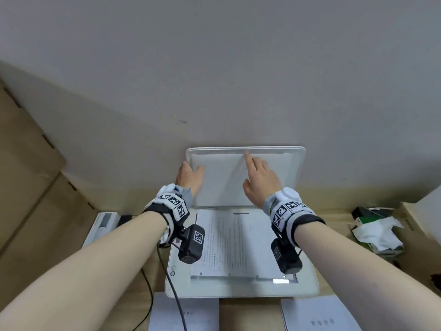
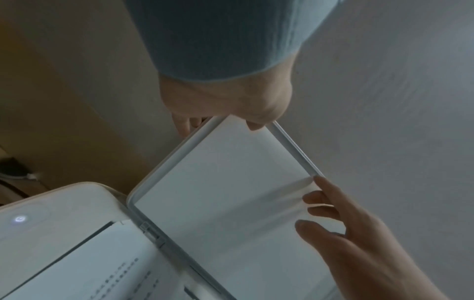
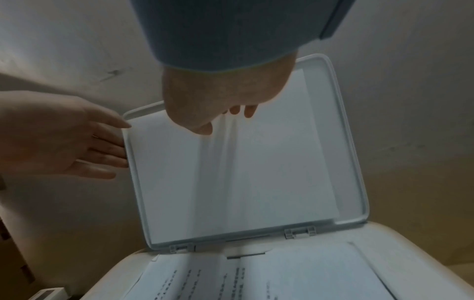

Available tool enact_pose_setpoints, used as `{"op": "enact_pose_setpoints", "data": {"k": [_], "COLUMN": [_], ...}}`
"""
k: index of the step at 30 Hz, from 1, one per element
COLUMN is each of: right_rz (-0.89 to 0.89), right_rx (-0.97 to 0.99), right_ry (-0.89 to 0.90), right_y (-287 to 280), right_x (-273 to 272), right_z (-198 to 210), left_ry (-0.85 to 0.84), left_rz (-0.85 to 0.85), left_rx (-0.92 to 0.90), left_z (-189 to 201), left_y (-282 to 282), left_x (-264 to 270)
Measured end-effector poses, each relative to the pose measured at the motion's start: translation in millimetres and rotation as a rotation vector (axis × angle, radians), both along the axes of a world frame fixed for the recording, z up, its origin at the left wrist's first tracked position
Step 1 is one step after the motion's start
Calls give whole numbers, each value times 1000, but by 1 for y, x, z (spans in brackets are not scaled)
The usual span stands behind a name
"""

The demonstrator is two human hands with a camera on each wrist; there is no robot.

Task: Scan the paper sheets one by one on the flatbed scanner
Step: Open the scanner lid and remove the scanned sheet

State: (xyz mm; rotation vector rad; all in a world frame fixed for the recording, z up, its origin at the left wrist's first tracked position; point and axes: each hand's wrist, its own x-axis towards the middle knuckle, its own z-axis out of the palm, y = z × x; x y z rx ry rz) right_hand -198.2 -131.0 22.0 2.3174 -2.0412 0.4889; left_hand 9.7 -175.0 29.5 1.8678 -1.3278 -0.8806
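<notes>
— Where's the paper sheet?
— Flat on the scanner glass, under the raised lid.
— Hands?
— Left hand: straight fingers against the lid's edge. Right hand: index touching its top, gripping nothing.

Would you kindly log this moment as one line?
lid: raised | printed sheet: on scanner | left hand: touches lid's left edge | right hand: fingertip at lid's top

Left hand, right hand outstretched

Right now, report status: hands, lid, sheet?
Left hand on scanner lid, left edge; right hand touches its top rim. Lid up. Printed sheet on scanner bed. Nothing obstructs.
</notes>
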Motion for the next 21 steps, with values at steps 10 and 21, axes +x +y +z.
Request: {"op": "enact_pose_setpoints", "data": {"k": [10, 21], "right_rz": [155, 132], "right_rx": [349, 336], "right_ry": [-50, 218], "right_y": [52, 138], "right_x": [34, 41], "right_z": [-110, -156], "left_ry": [-137, -104], "left_rz": [-181, -383], "left_rx": [129, 573], "left_z": [-48, -98], "left_y": [59, 180], "left_x": [29, 81]}}
